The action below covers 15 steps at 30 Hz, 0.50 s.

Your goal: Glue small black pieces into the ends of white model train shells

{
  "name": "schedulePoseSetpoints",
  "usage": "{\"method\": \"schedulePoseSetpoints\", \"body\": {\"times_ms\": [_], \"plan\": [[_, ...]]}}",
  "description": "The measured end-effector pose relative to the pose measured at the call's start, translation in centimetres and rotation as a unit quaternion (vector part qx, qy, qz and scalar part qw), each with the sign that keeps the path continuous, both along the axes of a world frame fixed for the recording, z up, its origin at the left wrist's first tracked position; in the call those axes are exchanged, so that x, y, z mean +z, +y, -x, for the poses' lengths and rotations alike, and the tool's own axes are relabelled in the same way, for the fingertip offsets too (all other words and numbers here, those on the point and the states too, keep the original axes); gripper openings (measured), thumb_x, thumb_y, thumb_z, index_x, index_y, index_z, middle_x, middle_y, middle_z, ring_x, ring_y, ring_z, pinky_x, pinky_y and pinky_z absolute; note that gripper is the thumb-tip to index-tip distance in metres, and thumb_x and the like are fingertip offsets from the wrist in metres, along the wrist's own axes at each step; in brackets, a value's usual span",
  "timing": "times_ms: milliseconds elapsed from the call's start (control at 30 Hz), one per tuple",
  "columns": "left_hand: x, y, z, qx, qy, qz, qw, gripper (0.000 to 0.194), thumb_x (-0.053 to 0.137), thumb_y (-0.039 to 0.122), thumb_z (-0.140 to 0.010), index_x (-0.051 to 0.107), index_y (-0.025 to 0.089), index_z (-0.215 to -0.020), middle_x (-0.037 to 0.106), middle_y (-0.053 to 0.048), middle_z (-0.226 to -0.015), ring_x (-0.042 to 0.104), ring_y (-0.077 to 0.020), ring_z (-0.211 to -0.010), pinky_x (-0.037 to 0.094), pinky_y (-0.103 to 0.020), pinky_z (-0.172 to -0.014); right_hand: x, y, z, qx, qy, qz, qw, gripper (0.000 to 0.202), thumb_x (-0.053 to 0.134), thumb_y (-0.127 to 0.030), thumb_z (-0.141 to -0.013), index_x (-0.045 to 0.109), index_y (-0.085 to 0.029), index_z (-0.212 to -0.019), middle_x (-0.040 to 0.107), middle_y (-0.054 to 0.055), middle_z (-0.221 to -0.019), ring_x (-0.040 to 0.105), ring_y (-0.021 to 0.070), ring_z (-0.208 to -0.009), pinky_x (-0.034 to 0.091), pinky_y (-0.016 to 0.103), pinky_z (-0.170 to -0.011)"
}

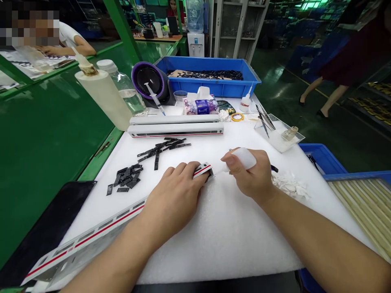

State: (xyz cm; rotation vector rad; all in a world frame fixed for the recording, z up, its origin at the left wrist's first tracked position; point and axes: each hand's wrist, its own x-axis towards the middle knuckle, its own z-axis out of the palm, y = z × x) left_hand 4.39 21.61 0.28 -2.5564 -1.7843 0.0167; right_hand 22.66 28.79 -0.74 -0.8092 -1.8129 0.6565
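My left hand (pixel 175 195) is wrapped over a long white model train body (pixel 105 223) with a red stripe and window openings, which slants from the lower left to the middle of the table. In my right hand (pixel 255 175) is a small white squeeze bottle (pixel 244 158), its thin clear nozzle pointing left at the far end of the train body. Left of my hands lie a pile of small black parts (pixel 128 177) and a looser heap of black strips (pixel 161 149). Beyond them rest two more white train bodies (pixel 175 129), side by side.
A large bottle (pixel 105 97), a glass bottle (pixel 130 93), a purple-rimmed black device (pixel 149 83), a tissue box (pixel 200 105) and a blue bin (pixel 210 87) stand behind. A tray with tweezers (pixel 279 134) and crumpled tissue (pixel 291 185) lie right. People are beyond the table.
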Motion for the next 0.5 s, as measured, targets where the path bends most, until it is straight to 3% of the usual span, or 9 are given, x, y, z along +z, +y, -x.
{"method": "schedulePoseSetpoints", "body": {"times_ms": [500], "plan": [[-0.15,0.11,0.08,-0.003,-0.004,-0.006,1.0,0.036,0.043,0.022,-0.094,0.057,0.029,-0.127,0.054,-0.007,-0.127,0.053,-0.0268,-0.107,0.046,-0.044,-0.084,-0.01,-0.01,0.23,-0.003,-0.018,-0.002,1.0,0.039,0.054,-0.041,-0.093,0.064,-0.015,-0.066,0.054,0.0,-0.05,0.051,0.0106,-0.048,0.037,0.026,-0.049]]}}
